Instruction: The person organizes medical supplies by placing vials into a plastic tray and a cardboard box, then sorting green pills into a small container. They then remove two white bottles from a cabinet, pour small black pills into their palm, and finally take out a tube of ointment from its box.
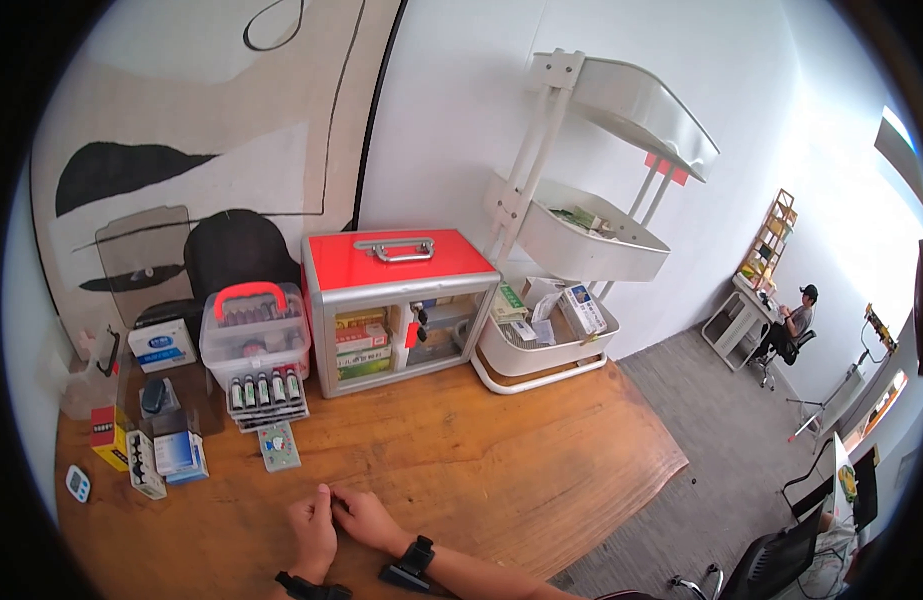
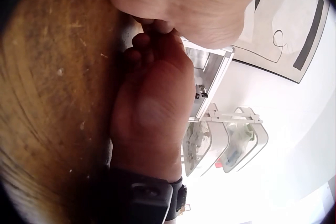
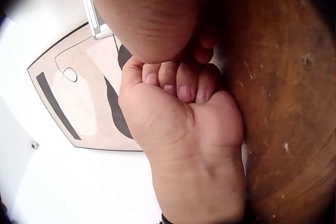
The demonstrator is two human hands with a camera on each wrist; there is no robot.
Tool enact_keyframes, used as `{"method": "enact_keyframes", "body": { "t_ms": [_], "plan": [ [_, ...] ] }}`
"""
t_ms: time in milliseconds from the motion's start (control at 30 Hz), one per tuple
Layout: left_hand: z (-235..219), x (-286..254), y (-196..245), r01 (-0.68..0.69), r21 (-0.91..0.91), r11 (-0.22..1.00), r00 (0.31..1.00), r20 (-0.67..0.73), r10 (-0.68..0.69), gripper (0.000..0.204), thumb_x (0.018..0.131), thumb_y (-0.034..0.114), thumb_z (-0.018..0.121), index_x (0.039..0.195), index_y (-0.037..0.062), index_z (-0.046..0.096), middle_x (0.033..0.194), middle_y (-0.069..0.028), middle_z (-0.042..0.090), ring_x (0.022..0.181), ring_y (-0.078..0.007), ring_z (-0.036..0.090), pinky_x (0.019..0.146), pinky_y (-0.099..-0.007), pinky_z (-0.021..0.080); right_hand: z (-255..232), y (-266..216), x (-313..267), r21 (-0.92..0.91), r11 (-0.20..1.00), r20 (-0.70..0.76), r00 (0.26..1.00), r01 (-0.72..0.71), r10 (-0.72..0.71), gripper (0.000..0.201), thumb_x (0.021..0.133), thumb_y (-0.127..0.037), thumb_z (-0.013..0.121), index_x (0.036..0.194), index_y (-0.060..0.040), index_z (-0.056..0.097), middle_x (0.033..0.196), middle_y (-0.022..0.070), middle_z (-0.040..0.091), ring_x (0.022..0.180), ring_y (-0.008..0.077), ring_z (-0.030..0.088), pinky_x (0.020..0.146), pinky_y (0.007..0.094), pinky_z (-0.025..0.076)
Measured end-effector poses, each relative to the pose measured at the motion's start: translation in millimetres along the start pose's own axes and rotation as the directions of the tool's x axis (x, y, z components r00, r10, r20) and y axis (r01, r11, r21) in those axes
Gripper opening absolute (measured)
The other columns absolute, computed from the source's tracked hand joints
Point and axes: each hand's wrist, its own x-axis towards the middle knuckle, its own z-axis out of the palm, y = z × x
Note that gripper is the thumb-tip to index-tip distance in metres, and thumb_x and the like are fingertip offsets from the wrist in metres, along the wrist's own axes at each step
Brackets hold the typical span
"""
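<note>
Both bare hands rest close together on the wooden table (image 1: 461, 470), near its front edge. The left hand (image 1: 314, 530) has its fingers folded toward the palm, as the right wrist view shows, with nothing in them. Beside it, the right hand (image 1: 373, 520) is curled as well, its thumb side close against the left; the left wrist view shows its bent fingers partly covered by the left hand. Nearest the hands lies a small pale card-like packet (image 1: 279, 447) with a cartoon print, in front of a clear box (image 1: 253, 335) with a red handle and several small dark vials.
A red-topped case (image 1: 401, 265) with clear doors holds medicine boxes. Right of it is a white tiered cart (image 1: 601, 240). At left are a yellow-red box (image 1: 110, 437), blue-white boxes (image 1: 181, 455) and a small timer (image 1: 78, 484). A person (image 1: 796, 325) sits far off.
</note>
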Motion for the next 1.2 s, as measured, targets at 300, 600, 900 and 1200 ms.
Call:
{"method": "enact_keyframes", "body": {
  "t_ms": [300,600,900,1200],
  "plan": [
    [0.8,-1.1,1.2,-0.057,0.061,0.997,0.998,0.030,0.056,0.047,0.104,0.022,0.058,0.065,-0.0002,0.049,0.060,0.0040,0.042,0.060,-0.0054,0.038,0.052,-0.0313,0.029,-4.2,8.2,-2.1,-0.073,0.995,0.041,0.997,-0.068,0.071,0.030,0.095,-0.013,0.061,0.122,-0.0031,0.066,0.100,0.0251,0.070,0.092,0.0430,0.069,0.079,0.0442,0.056],
    [3.7,-5.1,19.6,-0.064,0.128,0.990,0.997,0.052,0.058,0.053,0.105,0.025,0.058,0.063,0.0036,0.032,0.060,0.0025,0.027,0.058,-0.0075,0.027,0.050,-0.0359,0.022,-107.8,30.7,75.3,-0.042,0.974,-0.291,0.935,-0.224,0.203,0.031,0.098,-0.029,0.063,0.113,-0.0023,0.071,0.086,0.0098,0.073,0.077,0.0153,0.070,0.068,0.0326,0.054],
    [3.4,-3.4,22.0,-0.088,0.111,0.990,0.994,0.076,0.080,0.052,0.104,0.024,0.058,0.063,0.0007,0.035,0.057,0.0012,0.028,0.057,-0.0069,0.028,0.048,-0.0353,0.023,-201.0,12.6,141.8,-0.123,0.992,-0.604,0.795,-0.037,-0.045,0.038,0.098,-0.035,0.065,0.108,0.0019,0.067,0.087,0.0108,0.070,0.082,0.0191,0.066,0.075,0.0340,0.052],
    [3.7,-4.5,22.0,-0.044,0.066,0.997,0.997,0.066,0.039,0.050,0.104,0.024,0.059,0.064,-0.0011,0.041,0.054,-0.0021,0.030,0.054,-0.0090,0.028,0.048,-0.0348,0.026,-256.7,-14.4,173.4,-0.617,0.766,-0.686,0.600,-0.179,-0.412,0.048,0.100,-0.032,0.061,0.128,0.0055,0.052,0.128,0.0265,0.054,0.118,0.0412,0.054,0.102,0.0459,0.042]
  ]
}}
